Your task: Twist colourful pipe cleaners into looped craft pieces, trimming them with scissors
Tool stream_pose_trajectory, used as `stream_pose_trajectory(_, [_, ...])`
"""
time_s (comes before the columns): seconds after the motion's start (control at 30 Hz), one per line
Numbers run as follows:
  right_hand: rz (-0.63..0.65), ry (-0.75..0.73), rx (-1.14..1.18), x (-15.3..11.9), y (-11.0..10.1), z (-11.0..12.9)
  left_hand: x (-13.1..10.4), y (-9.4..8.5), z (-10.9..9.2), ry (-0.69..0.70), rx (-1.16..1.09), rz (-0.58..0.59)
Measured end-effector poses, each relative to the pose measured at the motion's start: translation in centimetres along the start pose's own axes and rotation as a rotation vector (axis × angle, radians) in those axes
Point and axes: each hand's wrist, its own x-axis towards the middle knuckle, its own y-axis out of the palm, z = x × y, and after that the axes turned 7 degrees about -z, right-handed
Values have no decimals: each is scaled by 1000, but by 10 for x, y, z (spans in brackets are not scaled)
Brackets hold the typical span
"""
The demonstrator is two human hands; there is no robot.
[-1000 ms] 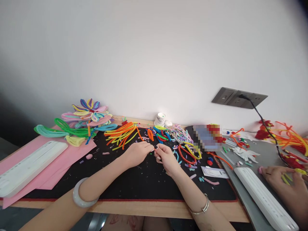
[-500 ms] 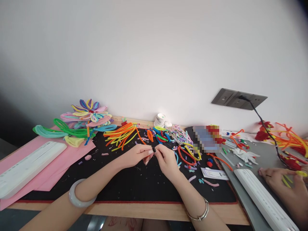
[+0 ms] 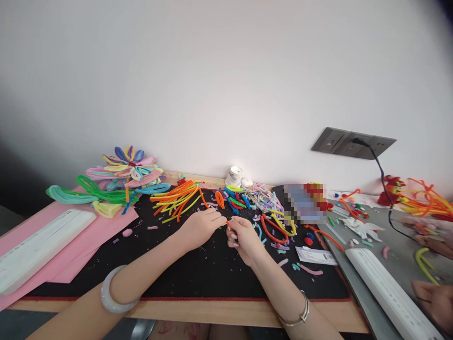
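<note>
Over the middle of the black mat [image 3: 170, 278], my left hand [image 3: 203, 230] and my right hand [image 3: 243, 240] meet at the fingertips. Both are closed in a pinch on a small orange-red piece [image 3: 228, 222], mostly covered by the fingers. Behind my left hand lies a fan of orange and yellow pipe cleaners [image 3: 177, 197]. A small orange loop [image 3: 220, 199] and a bundle of blue, green and red loops [image 3: 237, 200] rest just behind the hands. Red [image 3: 272, 231] and yellow [image 3: 288, 225] bent pipe cleaners are right of my right hand.
Pipe-cleaner flowers [image 3: 130, 167] and a white bar [image 3: 46, 250] on pink paper [image 3: 79, 255] are at the left. A paper cup [image 3: 234, 176] stands by the wall. At the right, another person's hands [image 3: 437, 302] are beside a second white bar [image 3: 385, 288].
My fingers have shifted their grip, and orange-red shows between them where a small black thing showed before. The other person's hands have moved apart at the right.
</note>
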Motion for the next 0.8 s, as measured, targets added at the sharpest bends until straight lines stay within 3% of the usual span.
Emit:
stream_pose_trajectory(0.13, [-121, -569, -521, -4, -2, 2, 4, -8, -1, -251, -489, 70])
stream_pose_trajectory(0.23, [-31, -839, -799, -10, -6, 5, 2, -10, 1, -398, -981, 258])
stream_pose_trajectory(0.3, [42, -935, -893, -12, -6, 9, -2, -9, 4, -493, -1227, 367])
stream_pose_trajectory(0.37, [77, -919, -934, -12, -7, 14, -4, -6, 5, -572, -1330, 394])
stream_pose_trajectory(0.5, [-7, -732, -964, -1, -25, 32, -3, -2, 7, -712, -1309, 229])
stream_pose_trajectory(0.67, [-456, -455, -1201, 14, -96, 44, 0, -1, 9, -771, -1167, 57])
stream_pose_trajectory(0.73, [-506, -365, -1326, 15, -121, 40, 1, -1, 9, -798, -1164, 25])
stream_pose_trajectory(0.8, [-468, -309, -1392, 12, -134, 36, 2, -1, 8, -822, -1180, 19])
